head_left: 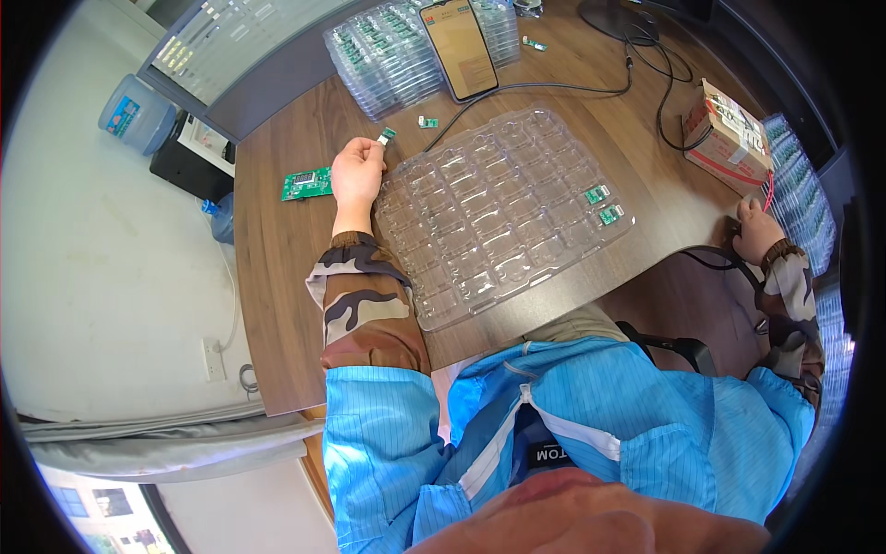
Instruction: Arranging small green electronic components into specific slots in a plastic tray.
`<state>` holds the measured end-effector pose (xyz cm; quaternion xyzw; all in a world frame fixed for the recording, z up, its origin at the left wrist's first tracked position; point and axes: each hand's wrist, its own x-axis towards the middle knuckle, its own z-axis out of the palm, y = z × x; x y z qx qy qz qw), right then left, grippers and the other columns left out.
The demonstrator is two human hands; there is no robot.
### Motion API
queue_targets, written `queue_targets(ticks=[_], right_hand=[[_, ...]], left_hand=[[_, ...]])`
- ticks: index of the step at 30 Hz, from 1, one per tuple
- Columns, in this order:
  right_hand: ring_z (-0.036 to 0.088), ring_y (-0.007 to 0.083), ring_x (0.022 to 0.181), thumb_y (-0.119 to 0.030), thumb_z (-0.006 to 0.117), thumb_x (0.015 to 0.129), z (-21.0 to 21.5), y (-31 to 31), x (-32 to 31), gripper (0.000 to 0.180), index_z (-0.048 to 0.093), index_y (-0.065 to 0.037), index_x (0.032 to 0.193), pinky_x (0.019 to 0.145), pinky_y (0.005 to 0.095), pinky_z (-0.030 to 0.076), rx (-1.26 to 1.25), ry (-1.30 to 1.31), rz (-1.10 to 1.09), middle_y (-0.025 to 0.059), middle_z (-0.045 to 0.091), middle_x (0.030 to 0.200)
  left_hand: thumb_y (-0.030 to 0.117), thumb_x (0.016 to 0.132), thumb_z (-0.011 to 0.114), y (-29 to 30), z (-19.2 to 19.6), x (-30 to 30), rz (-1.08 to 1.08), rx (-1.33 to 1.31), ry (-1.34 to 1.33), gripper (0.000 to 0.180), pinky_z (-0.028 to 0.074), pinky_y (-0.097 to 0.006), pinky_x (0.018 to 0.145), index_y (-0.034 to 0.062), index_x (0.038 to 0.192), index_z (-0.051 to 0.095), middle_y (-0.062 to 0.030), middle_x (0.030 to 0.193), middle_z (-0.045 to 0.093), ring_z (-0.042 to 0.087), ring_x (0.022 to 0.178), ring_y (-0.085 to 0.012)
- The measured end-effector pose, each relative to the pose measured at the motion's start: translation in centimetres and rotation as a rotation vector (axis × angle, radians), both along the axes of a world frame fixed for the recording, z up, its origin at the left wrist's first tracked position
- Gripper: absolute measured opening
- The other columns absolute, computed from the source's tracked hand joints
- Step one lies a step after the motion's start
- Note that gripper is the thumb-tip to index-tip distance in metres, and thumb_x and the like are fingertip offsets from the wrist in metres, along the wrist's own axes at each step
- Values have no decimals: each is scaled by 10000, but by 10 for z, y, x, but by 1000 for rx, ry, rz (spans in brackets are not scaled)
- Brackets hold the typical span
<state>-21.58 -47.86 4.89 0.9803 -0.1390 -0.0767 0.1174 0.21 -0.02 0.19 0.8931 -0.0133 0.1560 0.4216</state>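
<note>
My left hand (356, 177) is closed in a pinch on a small green circuit board (387, 136), just off the far-left corner of a clear plastic tray (498, 245). Two small green boards (597, 195) lie in pockets on the tray's right side; the other pockets hold nothing. Left of that hand lies a larger green board with a display (306, 184). Far to the right, my right hand (758, 233) rests at the desk edge with its fingers curled, beside red wires (769, 190) coming from a cardboard box (729, 138). What those fingers hold, if anything, is hidden.
Stacked clear trays with green boards (383, 60) stand at the back, a phone (459, 48) leaning on them. Loose small boards (428, 122) lie nearby. A black cable (563, 87) crosses the desk. More stacked trays (801, 175) stand right of the box.
</note>
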Motion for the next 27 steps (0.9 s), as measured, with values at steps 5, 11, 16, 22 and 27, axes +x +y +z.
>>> queue_targets(ticks=[5, 11, 16, 22, 27], right_hand=[[556, 283, 747, -186, 603, 652, 39, 57, 32, 306, 505, 2, 874, 641, 376, 446, -141, -192, 236, 141, 536, 801], [527, 237, 869, -196, 531, 768, 37, 149, 140, 215, 499, -53, 926, 706, 328, 455, 169, -670, 888, 71, 506, 981], [286, 286, 1181, -229, 519, 785, 14, 187, 238, 315, 443, -13, 1002, 965, 382, 264, 250, -866, 996, 114, 318, 1273], [233, 273, 1213, -284, 481, 808, 3, 209, 277, 352, 457, -18, 1037, 993, 418, 201, 214, -862, 939, 82, 245, 1327], [233, 264, 1215, -277, 496, 798, 2, 216, 273, 349, 462, -25, 1037, 997, 424, 193, 174, -872, 932, 81, 247, 1326]], left_hand=[[235, 748, 544, -1, 4, -3, 9, 17, 0, 184, 409, -265, 544, 56, 749, 585, -25, 565, 578, 537, 535, -120], [218, 751, 549, 4, 2, -6, 6, -26, -19, 173, 402, -256, 523, 47, 743, 578, -24, 559, 571, 528, 518, -110], [196, 756, 550, 2, 1, -6, -22, -87, 10, 160, 390, -245, 506, 39, 741, 573, -17, 539, 552, 501, 498, -90], [194, 758, 553, -2, 6, -12, 20, -64, 25, 159, 388, -245, 500, 38, 737, 573, -17, 532, 548, 496, 490, -86], [195, 757, 557, 1, 4, -10, 27, -69, 32, 157, 389, -247, 500, 40, 737, 573, -18, 529, 548, 497, 487, -90]])
